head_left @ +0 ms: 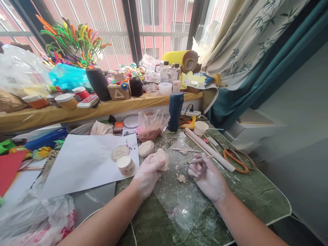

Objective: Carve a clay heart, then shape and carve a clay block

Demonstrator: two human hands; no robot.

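Observation:
My left hand, dusted white, is closed around a pale lump of clay. In my right hand, also whitened, a thin sculpting tool is pinched like a pen, its dark tip pointing left toward the clay but apart from it. Beneath both hands lies a clear plastic sheet smeared with white. Clay scraps rest on it between my hands. Another pale clay lump sits just beyond my left hand. Behind that stands a plastic bag of reddish-brown material.
A small open tub stands on white paper at left. A blue bottle rises at the back. To the right lie a pale rolling pin, orange-handled scissors and a paper cup. A crowded windowsill runs behind.

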